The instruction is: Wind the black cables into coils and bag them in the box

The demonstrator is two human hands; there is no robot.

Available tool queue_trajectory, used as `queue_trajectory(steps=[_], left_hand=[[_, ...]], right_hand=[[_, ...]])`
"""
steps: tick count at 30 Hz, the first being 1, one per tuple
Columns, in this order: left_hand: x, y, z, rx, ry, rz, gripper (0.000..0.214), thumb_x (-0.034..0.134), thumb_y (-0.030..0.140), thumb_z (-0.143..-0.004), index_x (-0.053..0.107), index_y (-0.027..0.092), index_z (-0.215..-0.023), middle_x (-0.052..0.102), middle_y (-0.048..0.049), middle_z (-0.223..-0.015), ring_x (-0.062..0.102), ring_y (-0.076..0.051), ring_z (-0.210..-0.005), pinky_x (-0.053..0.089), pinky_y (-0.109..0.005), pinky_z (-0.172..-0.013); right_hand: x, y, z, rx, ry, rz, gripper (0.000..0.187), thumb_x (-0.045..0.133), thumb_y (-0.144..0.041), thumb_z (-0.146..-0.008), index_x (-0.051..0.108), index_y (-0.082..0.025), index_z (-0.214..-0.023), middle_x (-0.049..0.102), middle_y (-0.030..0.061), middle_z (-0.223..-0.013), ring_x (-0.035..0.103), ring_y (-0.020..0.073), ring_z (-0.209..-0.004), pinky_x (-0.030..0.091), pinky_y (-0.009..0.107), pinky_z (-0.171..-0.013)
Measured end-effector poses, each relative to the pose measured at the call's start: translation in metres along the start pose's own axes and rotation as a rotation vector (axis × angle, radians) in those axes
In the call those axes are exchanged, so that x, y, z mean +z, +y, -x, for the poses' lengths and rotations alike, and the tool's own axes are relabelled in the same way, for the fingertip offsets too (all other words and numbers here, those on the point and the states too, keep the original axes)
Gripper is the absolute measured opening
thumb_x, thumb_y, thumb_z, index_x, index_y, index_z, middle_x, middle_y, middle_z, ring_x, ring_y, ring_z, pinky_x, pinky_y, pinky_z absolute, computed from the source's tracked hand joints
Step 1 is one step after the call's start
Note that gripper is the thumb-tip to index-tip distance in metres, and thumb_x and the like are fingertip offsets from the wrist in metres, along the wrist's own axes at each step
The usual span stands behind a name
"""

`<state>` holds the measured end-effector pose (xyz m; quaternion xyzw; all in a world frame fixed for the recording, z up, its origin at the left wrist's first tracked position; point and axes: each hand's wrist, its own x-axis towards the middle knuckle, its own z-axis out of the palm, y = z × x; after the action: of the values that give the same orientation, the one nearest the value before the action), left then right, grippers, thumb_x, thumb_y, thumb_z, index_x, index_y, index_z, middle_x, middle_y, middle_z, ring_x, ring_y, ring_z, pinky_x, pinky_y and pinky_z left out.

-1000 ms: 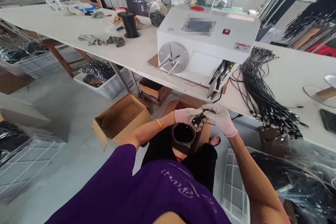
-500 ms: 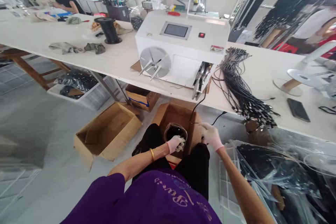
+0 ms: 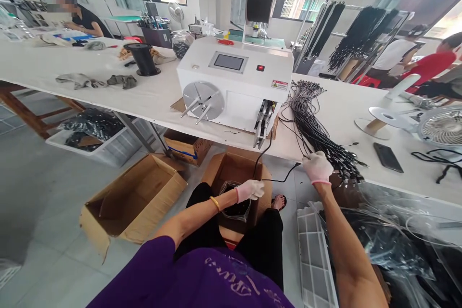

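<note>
My left hand (image 3: 251,190), in a white glove with a pink cuff, is closed on a thin black cable (image 3: 277,181) above an open cardboard box (image 3: 266,197). The cable runs right to a dark plug end (image 3: 297,165) beside my right hand. My right hand (image 3: 318,167), gloved too, is at the table edge, its fingers pinched where a strand of the cable bundle (image 3: 310,115) comes down. Below my left hand, a clear plastic bag (image 3: 236,209) with black contents sits in the box. Another black cable (image 3: 259,156) hangs from the white machine (image 3: 238,91).
A second open carton (image 3: 133,197) stands on the floor to the left. Plastic crates (image 3: 314,245) with bagged black goods flank the table. On the table are a black spool (image 3: 142,59), a phone (image 3: 388,157) and a fan (image 3: 442,125). Co-workers sit farther back.
My right hand has moved right and up from the box to the cable bundle. My left hand has risen from the bag and now holds the cable. The view has shifted slightly.
</note>
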<state>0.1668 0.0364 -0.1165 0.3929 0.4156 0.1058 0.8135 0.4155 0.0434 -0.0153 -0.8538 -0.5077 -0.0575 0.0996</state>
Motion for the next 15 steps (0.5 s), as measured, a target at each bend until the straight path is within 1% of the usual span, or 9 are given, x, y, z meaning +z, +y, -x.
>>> queue_trajectory(steps=[1, 3, 4, 6, 8, 10, 12, 14, 15], left_hand=[[0.007, 0.013, -0.003, 0.020, -0.045, 0.049, 0.037, 0.061, 0.049, -0.077, 0.055, 0.018, -0.096, 0.063, -0.0041, -0.086, 0.062, -0.015, -0.078, 0.047, -0.031, -0.077], [0.021, 0.033, -0.007, 0.073, -0.140, 0.151, 0.039, 0.057, 0.052, -0.079, 0.054, 0.017, -0.097, 0.063, -0.0044, -0.087, 0.061, -0.014, -0.075, 0.048, -0.032, -0.076], [0.028, 0.039, -0.006, 0.098, -0.176, 0.186, 0.038, 0.058, 0.052, -0.079, 0.055, 0.016, -0.094, 0.063, -0.0040, -0.083, 0.060, -0.013, -0.070, 0.048, -0.031, -0.072], [0.038, 0.042, 0.000, 0.130, -0.208, 0.199, 0.033, 0.063, 0.046, -0.077, 0.055, 0.015, -0.085, 0.059, -0.0015, -0.070, 0.054, -0.011, -0.058, 0.045, -0.025, -0.060], [0.044, 0.032, 0.017, 0.127, -0.199, 0.151, 0.028, 0.068, 0.038, -0.074, 0.054, 0.014, -0.076, 0.052, 0.0022, -0.057, 0.045, -0.008, -0.046, 0.036, -0.021, -0.047], [0.046, 0.017, 0.048, 0.106, -0.213, 0.108, 0.025, 0.071, 0.033, -0.070, 0.055, 0.014, -0.073, 0.046, 0.0045, -0.049, 0.037, -0.006, -0.039, 0.025, -0.019, -0.040], [0.046, 0.010, 0.092, 0.121, -0.286, 0.063, 0.025, 0.072, 0.033, -0.070, 0.060, 0.013, -0.077, 0.047, 0.0042, -0.048, 0.033, -0.005, -0.036, 0.018, -0.019, -0.037], [0.042, 0.017, 0.143, 0.264, -0.486, -0.037, 0.030, 0.068, 0.035, -0.077, 0.065, 0.011, -0.094, 0.048, 0.0036, -0.050, 0.035, -0.005, -0.038, 0.021, -0.018, -0.038], [0.036, 0.027, 0.168, 0.368, -0.506, -0.047, 0.033, 0.066, 0.036, -0.079, 0.065, 0.011, -0.101, 0.051, 0.0024, -0.054, 0.037, -0.004, -0.040, 0.022, -0.018, -0.039]], right_hand=[[-0.001, -0.011, 0.019, -0.039, 0.014, -0.039, 0.034, 0.047, -0.036, -0.085, 0.074, -0.016, -0.092, 0.062, 0.0131, -0.102, 0.064, 0.0230, -0.083, 0.045, 0.030, -0.068], [-0.002, -0.032, 0.065, -0.176, -0.053, -0.140, 0.031, 0.048, -0.033, -0.085, 0.073, -0.015, -0.087, 0.065, 0.0117, -0.090, 0.063, 0.0232, -0.083, 0.045, 0.030, -0.069], [-0.002, -0.042, 0.089, -0.236, -0.076, -0.166, 0.028, 0.049, -0.031, -0.085, 0.073, -0.017, -0.085, 0.065, 0.0100, -0.091, 0.063, 0.0218, -0.083, 0.045, 0.029, -0.069], [-0.008, -0.055, 0.131, -0.298, -0.113, -0.177, 0.022, 0.053, -0.033, -0.084, 0.072, -0.021, -0.079, 0.066, 0.0081, -0.094, 0.063, 0.0202, -0.072, 0.045, 0.031, -0.064], [-0.022, -0.061, 0.155, -0.446, -0.188, -0.294, 0.022, 0.056, -0.035, -0.085, 0.070, -0.025, -0.071, 0.067, 0.0076, -0.091, 0.063, 0.0219, -0.071, 0.047, 0.033, -0.062], [-0.043, -0.061, 0.155, -0.650, -0.250, -0.496, 0.021, 0.053, -0.034, -0.087, 0.072, -0.028, -0.079, 0.067, 0.0071, -0.096, 0.064, 0.0242, -0.084, 0.051, 0.036, -0.072], [-0.060, -0.061, 0.137, -0.840, -0.244, -0.646, 0.023, 0.049, -0.032, -0.090, 0.072, -0.029, -0.095, 0.067, 0.0058, -0.105, 0.060, 0.0239, -0.101, 0.047, 0.040, -0.091], [-0.064, -0.066, 0.116, -0.928, -0.195, -0.710, 0.029, 0.045, -0.033, -0.092, 0.071, -0.026, -0.102, 0.068, 0.0061, -0.108, 0.058, 0.0236, -0.108, 0.040, 0.043, -0.100], [-0.061, -0.072, 0.109, -0.917, -0.170, -0.724, 0.031, 0.043, -0.034, -0.093, 0.071, -0.024, -0.101, 0.068, 0.0070, -0.105, 0.058, 0.0238, -0.106, 0.040, 0.044, -0.099]])
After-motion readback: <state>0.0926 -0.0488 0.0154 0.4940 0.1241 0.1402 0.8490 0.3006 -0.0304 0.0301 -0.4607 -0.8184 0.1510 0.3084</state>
